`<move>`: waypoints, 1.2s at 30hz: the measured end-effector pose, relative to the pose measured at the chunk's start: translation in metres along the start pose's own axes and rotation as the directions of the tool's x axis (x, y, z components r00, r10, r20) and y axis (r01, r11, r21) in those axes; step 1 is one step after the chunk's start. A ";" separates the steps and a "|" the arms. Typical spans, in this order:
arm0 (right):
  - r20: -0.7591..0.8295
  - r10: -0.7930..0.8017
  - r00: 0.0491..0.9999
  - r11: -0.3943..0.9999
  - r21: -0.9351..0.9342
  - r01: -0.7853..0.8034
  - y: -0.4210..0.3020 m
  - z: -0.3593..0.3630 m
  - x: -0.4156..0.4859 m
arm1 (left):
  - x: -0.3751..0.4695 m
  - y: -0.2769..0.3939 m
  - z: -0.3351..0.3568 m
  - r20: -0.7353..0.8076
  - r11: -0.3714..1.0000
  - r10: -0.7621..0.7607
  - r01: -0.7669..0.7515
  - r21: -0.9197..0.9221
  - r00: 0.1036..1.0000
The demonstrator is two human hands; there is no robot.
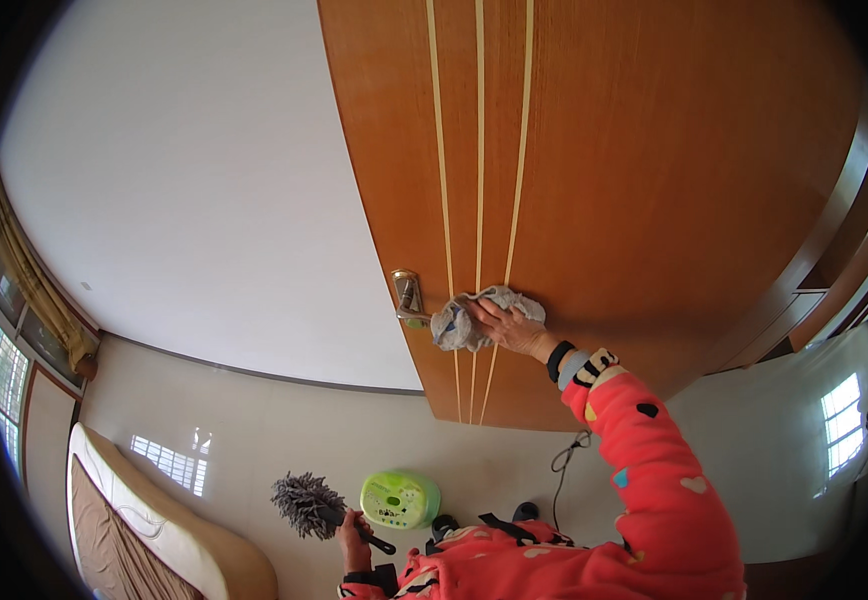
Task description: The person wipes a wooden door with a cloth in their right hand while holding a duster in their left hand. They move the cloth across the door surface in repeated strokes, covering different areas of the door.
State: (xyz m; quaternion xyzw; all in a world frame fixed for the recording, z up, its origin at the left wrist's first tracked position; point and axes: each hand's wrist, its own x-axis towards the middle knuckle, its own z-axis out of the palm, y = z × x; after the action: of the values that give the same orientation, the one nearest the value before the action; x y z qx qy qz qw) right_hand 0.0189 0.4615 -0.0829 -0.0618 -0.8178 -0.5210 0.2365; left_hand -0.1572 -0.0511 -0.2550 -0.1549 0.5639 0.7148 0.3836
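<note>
Against a brown wooden door (629, 187) with three pale vertical strips, my right hand (509, 327) presses a crumpled grey cloth (458, 324). Just left of the cloth is the metal lever door handle (409, 298) on its plate, near the door's edge. Low down, my left hand (355, 541) grips the black handle of a duster (308, 504), whose shaggy grey head points up and to the left. The duster is apart from the door.
A green plastic stool (401, 499) stands on the glossy tiled floor (254, 420) by my feet. A dark cable (565, 469) lies near the door's bottom. At lower left is a bed with a cream padded frame (156, 517); a gold curtain (40, 289) hangs beside a window.
</note>
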 end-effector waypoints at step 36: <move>-0.352 0.452 0.820 0.881 0.028 -0.473 0.308 -0.282 0.155 | -0.094 0.052 0.006 0.269 0.995 -0.085 0.066 0.081 0.959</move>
State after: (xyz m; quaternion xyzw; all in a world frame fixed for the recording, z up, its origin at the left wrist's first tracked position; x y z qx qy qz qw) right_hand 0.0806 0.3288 0.3383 -0.1723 -0.7073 -0.4749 0.4946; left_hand -0.1312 -0.0839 -0.1560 -0.0626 0.5247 0.6934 0.4898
